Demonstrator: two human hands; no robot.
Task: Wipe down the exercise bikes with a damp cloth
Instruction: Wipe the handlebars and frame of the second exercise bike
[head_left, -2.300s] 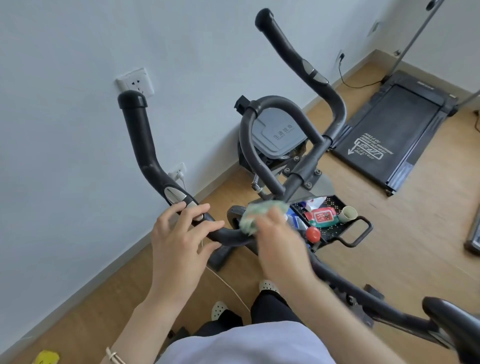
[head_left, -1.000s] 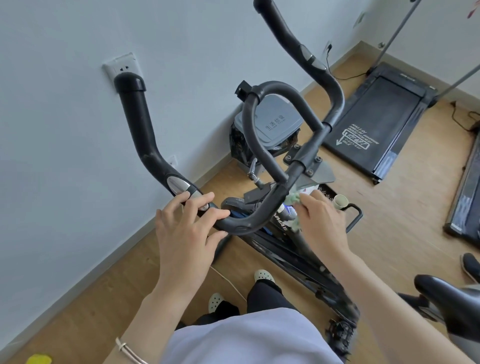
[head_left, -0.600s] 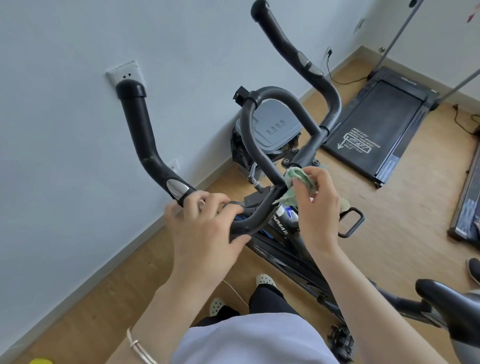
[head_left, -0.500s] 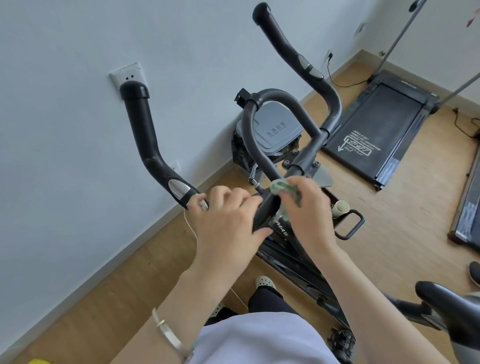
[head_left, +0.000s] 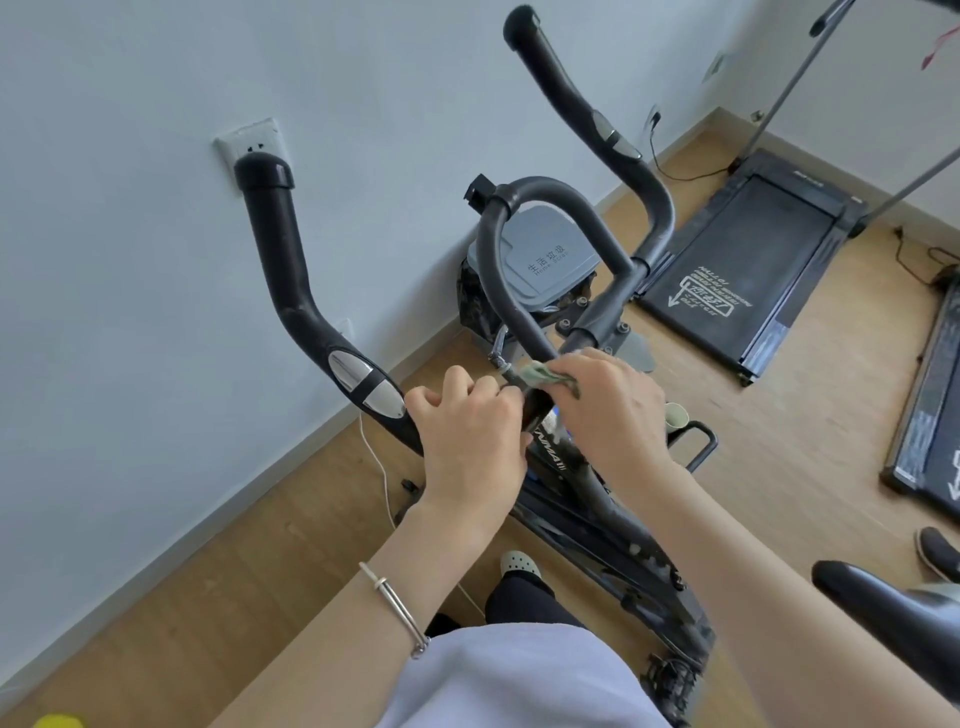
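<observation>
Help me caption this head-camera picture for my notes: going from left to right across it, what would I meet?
From the left: wall socket → left hand → right hand → treadmill.

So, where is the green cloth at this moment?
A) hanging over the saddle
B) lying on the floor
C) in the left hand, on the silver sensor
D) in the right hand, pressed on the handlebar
D: the right hand holds the green cloth against the handlebar, while the left hand grips the bar beside it without any cloth.
</observation>
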